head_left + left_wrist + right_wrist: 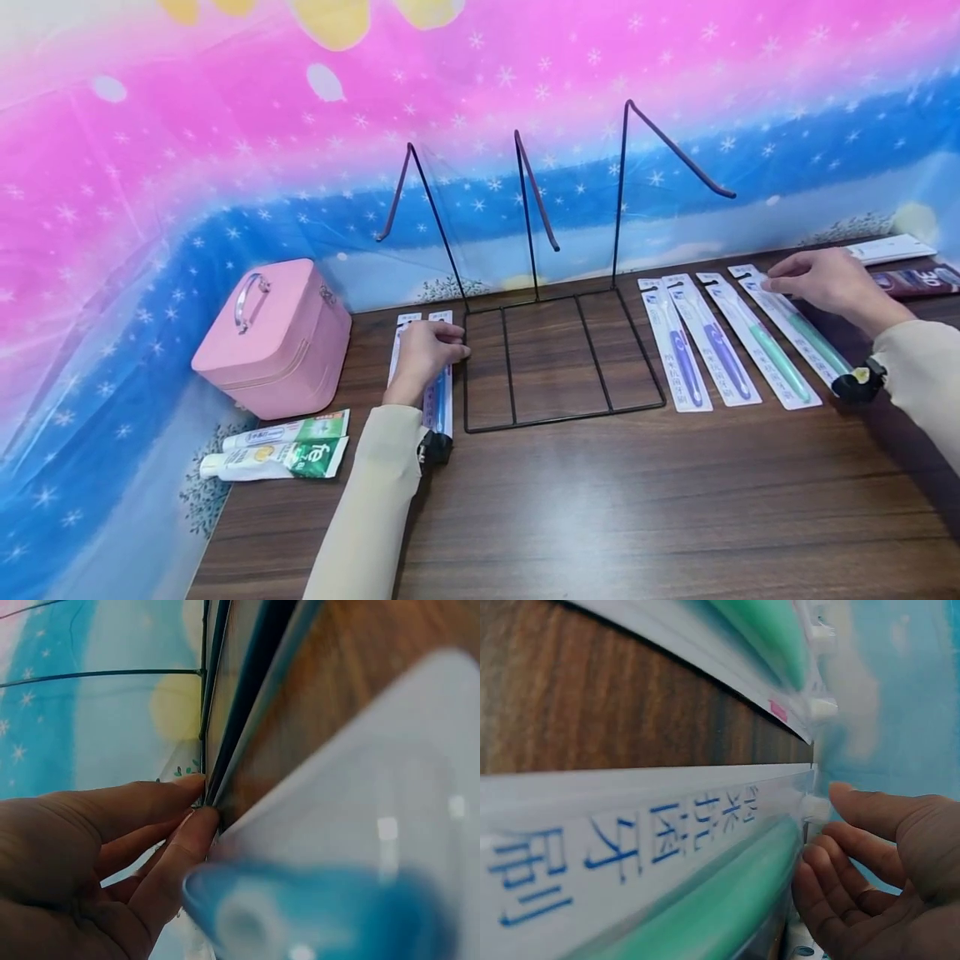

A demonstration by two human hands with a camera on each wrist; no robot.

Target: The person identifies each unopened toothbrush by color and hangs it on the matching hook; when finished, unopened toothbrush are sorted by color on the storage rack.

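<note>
— Thumb and forefinger of the left hand [423, 354] nearly meet, right by the left side of the wire rack [508, 367].
— Do they have hold of it?
— I cannot tell; the tips hide whatever lies between them. That hand is over two toothbrush packs [441, 408], side by side just left of the rack.
— And the right hand [836, 283]?
— Its fingers are bent, thumb a little apart from them, at the upper end of the outermost green toothbrush pack [802, 329]. Whether they pinch it, I cannot tell either.
— Where is that pack?
— Toward the right end of the table [600, 500], its top near the back edge. Left of it come another green pack [761, 337] and two purple packs [712, 337], in a row beside the rack.
— How does the rack sit?
— Its base lies near the middle of the back edge, three bent prongs rising before the patterned cloth [300, 150].
— Farther out?
— White box [892, 248] and dark red box [918, 281] at the back right corner; pink case [270, 342] at the back left corner, two toothpaste tubes [281, 458] by the left edge.
</note>
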